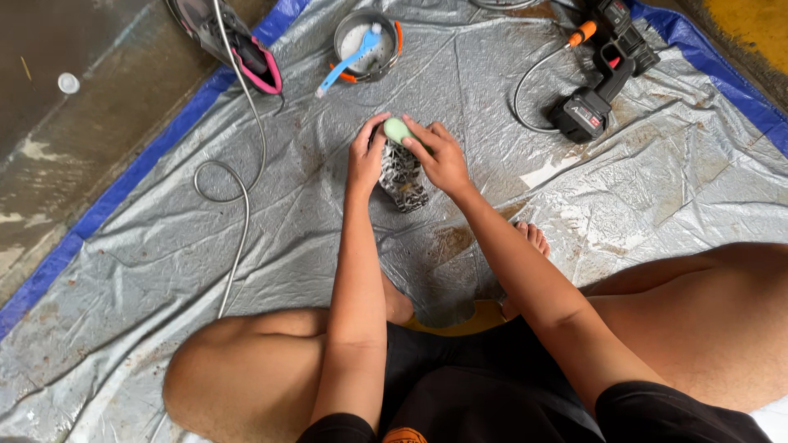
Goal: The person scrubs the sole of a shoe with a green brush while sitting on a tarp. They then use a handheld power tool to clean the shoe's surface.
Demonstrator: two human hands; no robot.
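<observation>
At the far left, a small white round cap (68,83) lies on the bare wet concrete floor (74,148), off the sheeting. A silver plastic tarpaulin with a blue border (657,189) covers the ground where the person sits cross-legged. On its upper left edge rests a grey shoe with a pink lining (234,45), and a thin grey hose (238,189) loops down the sheet beside it. Next comes a round metal bowl of white liquid (365,45) with a blue-handled brush (349,59) laid across it. At centre, a black-and-white patterned shoe (402,176) stands on the tarpaulin between both hands. The left hand (365,156) is closed around the shoe's left side, fingers curled against it. The right hand (443,156) pinches a pale green bar of soap (398,129) between thumb and fingertips and presses it onto the top of the shoe. Right of the hands, a black cordless power sprayer with a red-marked battery (599,82) lies on the sheet, an orange-tipped tool (581,34) just beside it.
</observation>
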